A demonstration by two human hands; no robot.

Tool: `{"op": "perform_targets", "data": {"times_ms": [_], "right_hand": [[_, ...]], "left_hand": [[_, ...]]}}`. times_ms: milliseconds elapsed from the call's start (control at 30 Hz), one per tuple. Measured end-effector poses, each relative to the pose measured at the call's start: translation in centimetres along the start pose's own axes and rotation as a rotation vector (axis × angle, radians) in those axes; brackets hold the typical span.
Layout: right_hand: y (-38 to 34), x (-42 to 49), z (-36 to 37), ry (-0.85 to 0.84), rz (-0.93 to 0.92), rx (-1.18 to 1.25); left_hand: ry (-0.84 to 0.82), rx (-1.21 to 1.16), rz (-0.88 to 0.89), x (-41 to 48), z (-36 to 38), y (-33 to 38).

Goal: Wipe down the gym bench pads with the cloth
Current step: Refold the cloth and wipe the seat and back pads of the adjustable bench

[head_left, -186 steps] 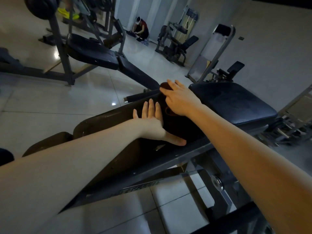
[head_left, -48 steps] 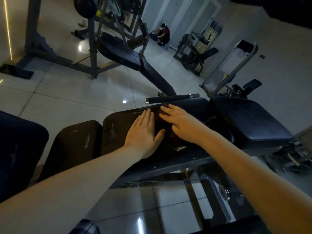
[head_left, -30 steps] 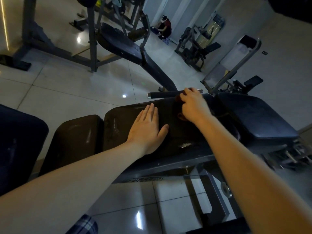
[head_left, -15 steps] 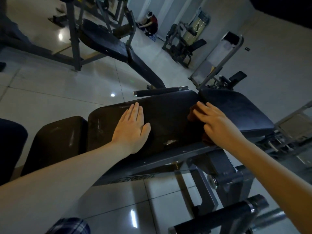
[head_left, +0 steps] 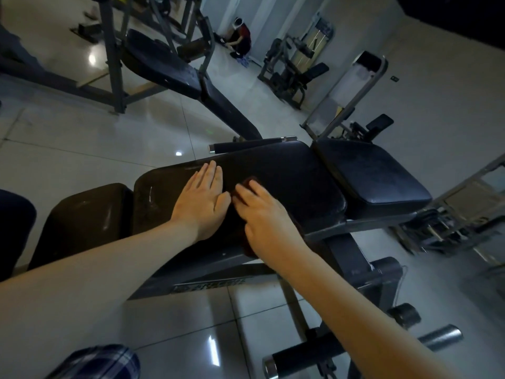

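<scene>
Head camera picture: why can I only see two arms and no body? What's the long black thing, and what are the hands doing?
The camera sits on the person's head and looks down, so you see only their arms reaching out. The long black thing is a gym bench. It has soft pads: a long back pad, a square seat pad to its right and a small pad at the left. The left hand lies flat on the back pad. The right hand presses a dark reddish cloth onto the same pad, right beside the left hand, to wipe it. The hand hides most of the cloth. Around the bench is a shiny tiled floor, and another person crouches far away.
</scene>
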State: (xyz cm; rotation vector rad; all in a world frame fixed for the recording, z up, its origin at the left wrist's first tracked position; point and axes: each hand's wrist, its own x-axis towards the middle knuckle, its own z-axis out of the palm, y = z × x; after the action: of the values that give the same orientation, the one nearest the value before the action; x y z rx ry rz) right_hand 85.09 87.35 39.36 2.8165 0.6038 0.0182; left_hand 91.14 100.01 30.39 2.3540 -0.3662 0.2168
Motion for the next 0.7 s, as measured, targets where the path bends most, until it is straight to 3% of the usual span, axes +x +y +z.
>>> {"op": "perform_targets", "data": {"times_ms": [133,267,433,533,700], "right_hand": [[3.6,-3.8,-1.6,0.013,-0.054,-0.064],[8.4,-2.9,-3.4,0.089,0.214,-0.060],[4.8,-1.8,-0.6,0.266,0.394,-0.049],[-0.1,-1.5,2.2,0.328,0.337,-0.033],[-4.1,-2.7,4.9,0.341,0.071,0.020]], "left_hand": [[0.022,-0.049,0.004,0.1,0.4,-0.2],[0.034,-0.053,-0.006,0.2,0.4,-0.2],[0.035,-0.058,-0.010,0.2,0.4,-0.2],[0.033,-0.049,-0.012,0.3,0.4,-0.1],[0.021,-0.033,-0.010,0.5,0.5,-0.4]]}}
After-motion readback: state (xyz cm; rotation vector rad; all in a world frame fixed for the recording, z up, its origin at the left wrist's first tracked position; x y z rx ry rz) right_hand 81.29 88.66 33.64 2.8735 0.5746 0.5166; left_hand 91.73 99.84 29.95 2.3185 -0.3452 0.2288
